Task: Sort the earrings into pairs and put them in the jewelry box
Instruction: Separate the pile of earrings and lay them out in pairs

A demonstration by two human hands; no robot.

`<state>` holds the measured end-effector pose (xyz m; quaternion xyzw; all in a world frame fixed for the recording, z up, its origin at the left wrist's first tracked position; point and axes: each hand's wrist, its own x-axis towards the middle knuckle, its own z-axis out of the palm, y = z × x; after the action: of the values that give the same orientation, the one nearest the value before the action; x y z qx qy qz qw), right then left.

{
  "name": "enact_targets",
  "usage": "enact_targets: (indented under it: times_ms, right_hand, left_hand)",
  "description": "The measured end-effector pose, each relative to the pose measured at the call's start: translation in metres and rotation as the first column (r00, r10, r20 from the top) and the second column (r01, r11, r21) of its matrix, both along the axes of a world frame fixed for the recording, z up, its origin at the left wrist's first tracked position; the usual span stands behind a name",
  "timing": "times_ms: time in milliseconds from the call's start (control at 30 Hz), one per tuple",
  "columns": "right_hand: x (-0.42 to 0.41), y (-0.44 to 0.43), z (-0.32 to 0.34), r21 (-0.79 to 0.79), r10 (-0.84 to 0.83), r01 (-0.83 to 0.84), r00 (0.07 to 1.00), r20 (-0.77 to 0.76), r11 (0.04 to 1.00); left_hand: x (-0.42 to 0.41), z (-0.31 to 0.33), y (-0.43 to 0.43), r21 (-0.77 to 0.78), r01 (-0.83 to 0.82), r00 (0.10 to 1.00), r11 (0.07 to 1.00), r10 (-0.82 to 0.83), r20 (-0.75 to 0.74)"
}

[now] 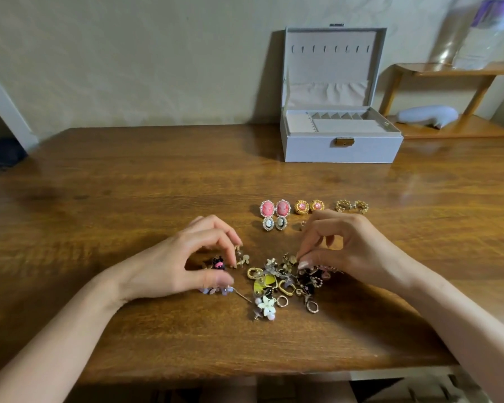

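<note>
A mixed heap of earrings lies on the wooden table between my hands. My left hand hovers at the heap's left edge, fingertips curled down onto a small gold earring, with a black-and-pink earring under the palm. My right hand pinches into the heap's right side at a gold flower piece. Sorted pairs lie in a row beyond: pink cameos, small dark cameos, gold-pink rounds, gold filigree ones. The grey jewelry box stands open at the back.
A wooden shelf with a pale grey object stands right of the box, a clear bottle on its top. A wall runs behind the table. The table's front edge is close to me.
</note>
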<state>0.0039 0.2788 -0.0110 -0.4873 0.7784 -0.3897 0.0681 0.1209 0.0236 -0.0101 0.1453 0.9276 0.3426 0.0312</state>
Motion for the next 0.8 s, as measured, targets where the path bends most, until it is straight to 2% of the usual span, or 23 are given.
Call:
enact_targets:
  times_ms: [100, 167, 267, 367, 567, 800]
  right_hand:
    - [0.001, 0.000, 0.003, -0.061, -0.036, 0.039, 0.998, 0.052, 0.997]
    - [0.001, 0.000, 0.004, -0.082, -0.053, 0.059, 0.996, 0.078, 0.995]
    - [0.002, 0.001, 0.004, -0.079, -0.050, 0.057, 0.995, 0.086, 0.995]
    - [0.003, 0.001, 0.004, -0.069, -0.049, 0.055, 0.995, 0.082, 0.996]
    - [0.002, 0.000, 0.003, -0.095, -0.054, 0.068, 0.988, 0.143, 0.993]
    - [0.002, 0.009, 0.007, -0.082, -0.055, 0.064, 0.993, 0.109, 0.995]
  left_hand:
    - [-0.002, 0.001, -0.006, 0.088, -0.102, 0.985, 0.991, 0.113, -0.130]
    - [-0.003, -0.001, -0.011, 0.009, -0.116, 0.983, 0.993, 0.116, -0.141]
    - [-0.005, -0.007, -0.014, -0.111, -0.069, 0.996, 0.991, 0.061, -0.070]
    - [-0.005, -0.009, -0.013, -0.132, -0.079, 0.995, 0.988, 0.070, -0.072]
    - [-0.006, -0.011, -0.013, -0.143, -0.116, 0.980, 0.983, 0.090, -0.177]
    - [-0.006, -0.012, -0.010, -0.006, -0.192, 0.953, 0.981, 0.185, -0.240]
